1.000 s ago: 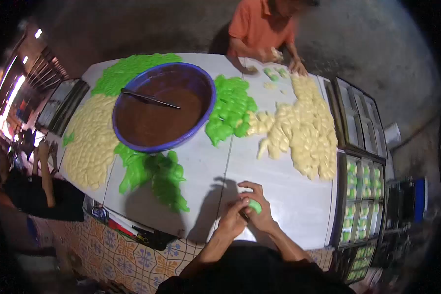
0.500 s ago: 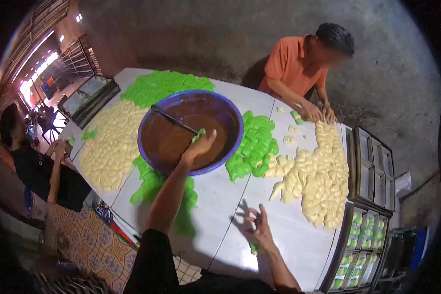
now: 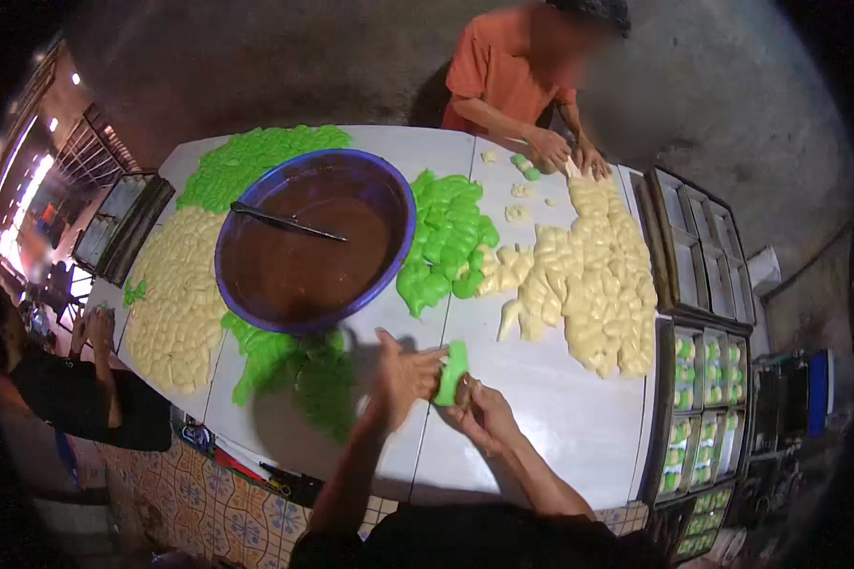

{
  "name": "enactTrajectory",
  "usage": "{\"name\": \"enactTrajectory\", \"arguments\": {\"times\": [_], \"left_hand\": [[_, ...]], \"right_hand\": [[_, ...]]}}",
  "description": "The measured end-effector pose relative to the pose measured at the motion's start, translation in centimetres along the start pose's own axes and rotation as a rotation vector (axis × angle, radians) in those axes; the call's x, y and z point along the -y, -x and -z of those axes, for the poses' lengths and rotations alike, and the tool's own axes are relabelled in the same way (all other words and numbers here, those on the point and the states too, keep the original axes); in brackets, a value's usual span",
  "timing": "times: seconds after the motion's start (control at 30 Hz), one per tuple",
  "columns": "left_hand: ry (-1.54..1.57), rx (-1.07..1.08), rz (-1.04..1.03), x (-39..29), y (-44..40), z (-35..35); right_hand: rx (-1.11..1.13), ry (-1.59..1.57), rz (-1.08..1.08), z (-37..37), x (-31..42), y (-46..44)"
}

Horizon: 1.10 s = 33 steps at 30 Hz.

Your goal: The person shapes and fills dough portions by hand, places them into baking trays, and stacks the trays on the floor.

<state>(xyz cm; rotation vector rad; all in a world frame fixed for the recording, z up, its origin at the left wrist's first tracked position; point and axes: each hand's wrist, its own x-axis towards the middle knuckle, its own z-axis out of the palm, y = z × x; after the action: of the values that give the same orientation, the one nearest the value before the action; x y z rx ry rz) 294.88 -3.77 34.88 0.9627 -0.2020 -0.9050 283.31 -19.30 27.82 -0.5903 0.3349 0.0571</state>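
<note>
My right hand [image 3: 485,417] grips a flattened piece of green dough [image 3: 454,365] with a dab of brown filling [image 3: 463,390] on it. Close beside it, my left hand [image 3: 406,377] has its fingers stretched out, their tips at the dough's left edge; whether they touch it I cannot tell. Beyond both hands stands a purple-blue basin [image 3: 389,284] of brown filling [image 3: 304,261], with a dark stick [image 3: 289,224] lying across it. Green dough lumps [image 3: 443,237] sit right of the basin, and cream dough pieces [image 3: 598,275] spread farther right.
On the white table [image 3: 512,441] are more cream dough [image 3: 171,313] and green dough [image 3: 256,156] at left. Trays with green-and-cream pieces [image 3: 697,408] and other metal trays [image 3: 702,247] line the right side. A co-worker in orange [image 3: 503,76] handles dough opposite; another person [image 3: 66,389] stands left.
My left hand has come back from over the basin, toward my right hand. The green dough piece is now in my right hand, raised between both hands. The view has shifted.
</note>
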Motion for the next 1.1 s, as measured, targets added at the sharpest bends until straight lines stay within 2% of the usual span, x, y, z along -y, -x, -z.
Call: {"name": "enactTrajectory", "arguments": {"times": [0.03,0.07,0.1,0.13,0.17,0.23,0.3,0.37,0.43,0.47,0.5,0.57,0.6,0.67,0.7,0.73,0.77,0.83,0.87,0.9,0.93,0.97,1.0,1.03,1.1], "left_hand": [[0.094,0.014,0.005,1.7,1.0,-1.8],[0.048,-0.204,-0.014,3.1,1.6,-3.2],[0.000,-0.423,-0.033,4.4,2.4,-4.3],[0.082,-0.491,-0.030,5.9,2.8,-4.1],[0.030,-0.452,-0.033,6.6,3.6,-4.4],[-0.064,-0.373,-0.043,7.9,4.9,-5.1],[-0.539,-0.351,-0.312,7.5,6.2,-7.1],[-0.665,-0.388,-0.320,9.7,6.3,-6.1],[-0.556,-0.339,-0.316,11.0,6.9,-6.0],[-0.503,-0.314,-0.311,11.3,7.2,-6.2],[-0.475,-0.307,-0.321,11.8,7.6,-6.1],[-0.417,-0.288,-0.353,12.1,7.8,-6.5],[-0.374,-0.282,-0.225,11.1,8.7,-7.5],[-0.314,-0.291,-0.127,12.0,9.3,-7.8],[-0.282,-0.297,-0.077,12.7,9.3,-7.9],[-0.286,-0.387,-0.342,16.5,8.4,-7.0],[-0.403,-0.356,-0.371,16.7,8.8,-7.6],[-0.637,-0.290,-0.425,16.2,10.1,-8.8],[-0.605,-0.273,-0.276,16.4,10.6,-9.0],[-0.569,-0.187,-0.315,16.9,11.0,-8.8],[-0.532,-0.101,-0.351,17.6,11.6,-8.5],[-0.494,-0.014,-0.386,17.7,12.1,-8.6],[-0.398,0.025,-0.378,17.5,12.8,-8.9],[-0.393,-0.039,-0.452,17.3,12.8,-8.9],[-0.383,-0.157,-0.595,17.3,12.7,-9.0]], "right_hand": [[-0.009,-0.092,-0.061,0.2,-0.3,0.0],[-0.012,0.048,0.056,-1.4,0.3,1.0],[-0.171,0.162,-0.012,-0.6,0.4,1.5],[-0.206,0.359,0.153,-0.5,-0.1,2.1],[-0.240,0.559,0.321,-1.1,-0.2,2.7],[-0.142,1.314,0.786,-2.3,0.4,4.9],[0.073,1.519,0.790,-1.0,0.9,6.1],[0.148,1.365,0.815,-0.5,1.3,6.6],[-0.006,0.879,0.781,-1.6,1.4,7.4],[-0.072,0.901,0.825,-1.2,1.5,7.3],[-0.014,0.834,0.735,-0.7,1.8,7.5],[0.098,0.993,0.675,-1.1,2.3,9.1],[0.115,1.071,0.655,-1.3,2.1,10.2],[0.155,1.227,0.608,-1.2,1.4,12.0],[0.064,1.134,0.488,-0.7,1.1,12.6],[-0.024,1.039,0.365,0.2,0.7,13.0],[-0.110,0.941,0.244,1.2,0.3,13.2],[-0.075,0.974,0.281,3.1,-0.7,13.8],[-0.055,1.027,0.277,3.7,-0.8,14.2],[-0.033,1.082,0.275,4.4,-0.7,14.5],[0.087,0.847,-0.005,5.8,-0.6,14.7],[0.114,0.721,-0.392,4.8,0.7,15.4],[0.194,0.728,-0.453,5.6,0.8,15.8],[0.274,0.730,-0.510,6.3,0.6,16.0],[0.234,0.955,0.091,5.3,-0.4,16.1]]}}
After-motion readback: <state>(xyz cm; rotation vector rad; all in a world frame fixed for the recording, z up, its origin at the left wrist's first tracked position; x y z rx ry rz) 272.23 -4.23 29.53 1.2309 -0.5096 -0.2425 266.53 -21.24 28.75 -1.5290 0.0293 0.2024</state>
